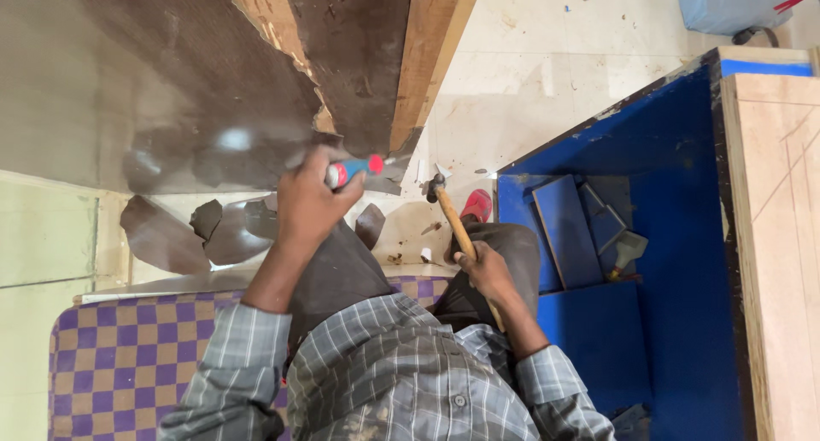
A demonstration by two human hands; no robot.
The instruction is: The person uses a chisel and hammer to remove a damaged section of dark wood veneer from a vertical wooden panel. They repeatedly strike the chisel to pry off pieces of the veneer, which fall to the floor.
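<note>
Pale tiled flooring (530, 74) fills the middle of the view, scuffed and dotted with small chips. At eleven o'clock a wooden panel (427, 57) leans across the frame, its dark brown laminate sheet (171, 74) torn away along a ragged edge so that bare light wood shows beneath. Curled pieces of peeled brown laminate (171, 236) lie on the floor at nine o'clock, just below the panel.

The person's left hand (309, 204) sits near the centre, fingers (295, 193) wrapped tight around a chisel with a red and blue handle (354, 169). The tool's tip points toward two o'clock and meets the lower torn edge of the laminate; the hand is slightly blurred. The right hand (489, 272), at about four o'clock from the left, has its fingers closed around the light wooden shaft of a hammer with a dark metal head (448, 215). The hammer head sits just beside the chisel's tip, apart from it, over the floor.

At three o'clock stands an open blue-lined wooden box (683, 151), holding loose blue boards (565, 232) and a small scraper (628, 251). A red sandal (478, 204) shows near the box's corner. A checked purple and tan cushion (128, 356) lies at seven o'clock under the person's grey plaid shirt (393, 373).
</note>
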